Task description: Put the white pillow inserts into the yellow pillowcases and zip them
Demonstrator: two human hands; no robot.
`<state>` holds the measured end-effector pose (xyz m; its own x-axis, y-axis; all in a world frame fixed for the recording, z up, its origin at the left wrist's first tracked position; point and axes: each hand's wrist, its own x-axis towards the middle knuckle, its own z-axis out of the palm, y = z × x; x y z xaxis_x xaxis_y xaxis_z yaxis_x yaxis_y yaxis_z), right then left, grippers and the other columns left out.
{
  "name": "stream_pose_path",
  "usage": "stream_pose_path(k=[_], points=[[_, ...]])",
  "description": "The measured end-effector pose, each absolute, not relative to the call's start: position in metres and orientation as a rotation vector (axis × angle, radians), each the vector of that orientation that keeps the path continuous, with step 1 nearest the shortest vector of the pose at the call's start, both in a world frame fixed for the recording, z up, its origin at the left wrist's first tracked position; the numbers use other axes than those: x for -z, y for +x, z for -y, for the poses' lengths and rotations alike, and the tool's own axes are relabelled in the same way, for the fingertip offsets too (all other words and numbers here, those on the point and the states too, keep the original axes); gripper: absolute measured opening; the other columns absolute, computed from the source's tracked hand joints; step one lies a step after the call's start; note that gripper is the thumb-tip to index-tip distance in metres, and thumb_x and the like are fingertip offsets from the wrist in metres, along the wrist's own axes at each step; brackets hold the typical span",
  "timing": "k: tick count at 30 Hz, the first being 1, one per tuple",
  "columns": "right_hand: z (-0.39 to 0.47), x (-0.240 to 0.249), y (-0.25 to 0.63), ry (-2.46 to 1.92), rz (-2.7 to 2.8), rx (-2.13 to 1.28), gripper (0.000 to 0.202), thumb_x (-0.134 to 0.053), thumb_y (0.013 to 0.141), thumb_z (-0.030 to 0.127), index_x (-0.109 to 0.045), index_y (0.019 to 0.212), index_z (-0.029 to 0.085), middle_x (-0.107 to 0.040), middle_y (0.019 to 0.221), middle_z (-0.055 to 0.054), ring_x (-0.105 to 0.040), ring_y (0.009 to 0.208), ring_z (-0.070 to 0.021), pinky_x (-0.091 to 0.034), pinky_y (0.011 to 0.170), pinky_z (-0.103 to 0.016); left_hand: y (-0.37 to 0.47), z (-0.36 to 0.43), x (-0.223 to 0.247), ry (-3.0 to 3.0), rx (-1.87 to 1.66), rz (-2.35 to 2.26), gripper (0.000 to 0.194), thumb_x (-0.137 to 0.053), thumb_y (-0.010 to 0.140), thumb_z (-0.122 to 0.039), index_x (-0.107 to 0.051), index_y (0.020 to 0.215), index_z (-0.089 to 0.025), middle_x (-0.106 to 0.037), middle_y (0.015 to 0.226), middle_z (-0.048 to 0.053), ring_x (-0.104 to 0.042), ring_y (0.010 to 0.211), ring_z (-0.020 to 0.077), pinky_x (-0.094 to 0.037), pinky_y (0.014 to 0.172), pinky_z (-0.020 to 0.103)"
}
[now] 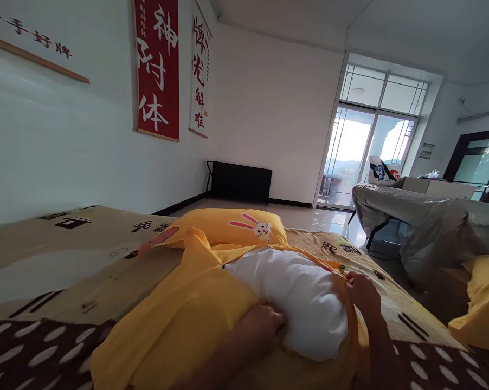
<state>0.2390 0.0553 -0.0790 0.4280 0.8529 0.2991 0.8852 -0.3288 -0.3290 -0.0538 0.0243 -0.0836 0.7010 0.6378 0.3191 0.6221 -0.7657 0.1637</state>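
A yellow pillowcase (191,303) lies across the bed with its opening spread around a white pillow (297,292), which shows partly inside. My left hand (266,322) rests closed at the near left edge of the white pillow, against the yellow cloth; what its fingers hold is hidden. At the right, my right hand (362,292) pinches the rim of the pillowcase opening. Just behind is a second yellow pillow (232,227) with a rabbit print.
A patterned blanket (147,276) covers the bed. More yellow cloth (484,303) sits at the right edge. Beyond the bed stand a plastic-covered table (431,211) and a black folded panel (240,181) against the wall.
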Motion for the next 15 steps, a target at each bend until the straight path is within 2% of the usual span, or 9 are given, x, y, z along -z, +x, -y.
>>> stream_pose_path(k=[3, 8, 11, 15], points=[[-0.05, 0.065, 0.233, -2.143, 1.419, 0.019, 0.029, -0.042, 0.082, 0.035, -0.068, 0.087, 0.023, -0.07, 0.085, -0.009, -0.065, 0.083, -0.0235, -0.041, 0.061, -0.027, -0.06, -0.017, 0.068, 2.884, -0.618, -1.056, 0.027, -0.047, 0.085, -0.022, -0.057, 0.06, -0.018, -0.063, 0.061, 0.003, -0.057, 0.063, 0.017, -0.04, 0.064, 0.028], [-0.013, 0.035, 0.196, -1.478, 1.848, -0.308, 0.038, -0.043, 0.085, 0.046, -0.07, 0.1, 0.024, -0.071, 0.101, -0.005, -0.064, 0.086, -0.0211, -0.048, 0.077, -0.031, -0.083, -0.013, 0.037, 2.768, -0.935, -1.281, 0.032, -0.04, 0.089, -0.026, -0.051, 0.06, -0.017, -0.059, 0.064, 0.003, -0.054, 0.066, 0.0166, -0.04, 0.069, 0.03], [0.014, 0.024, 0.175, -1.301, 2.146, -0.505, 0.031, -0.058, 0.078, 0.038, -0.071, 0.105, 0.029, -0.068, 0.111, -0.002, -0.062, 0.094, -0.0212, -0.048, 0.086, -0.033, -0.087, -0.01, 0.031, 2.758, -0.928, -1.326, 0.034, -0.041, 0.089, -0.028, -0.05, 0.058, -0.017, -0.058, 0.062, 0.003, -0.054, 0.066, 0.0166, -0.04, 0.068, 0.031], [0.026, 0.022, 0.165, -1.361, 2.274, -0.548, 0.048, -0.068, 0.067, 0.028, -0.066, 0.115, 0.031, -0.064, 0.12, -0.003, -0.058, 0.106, -0.0254, -0.043, 0.095, -0.038, -0.072, 0.002, 0.045, 2.904, -0.671, -1.228, 0.024, -0.046, 0.086, -0.029, -0.058, 0.069, -0.018, -0.064, 0.069, 0.005, -0.058, 0.068, 0.0196, -0.043, 0.069, 0.033]])
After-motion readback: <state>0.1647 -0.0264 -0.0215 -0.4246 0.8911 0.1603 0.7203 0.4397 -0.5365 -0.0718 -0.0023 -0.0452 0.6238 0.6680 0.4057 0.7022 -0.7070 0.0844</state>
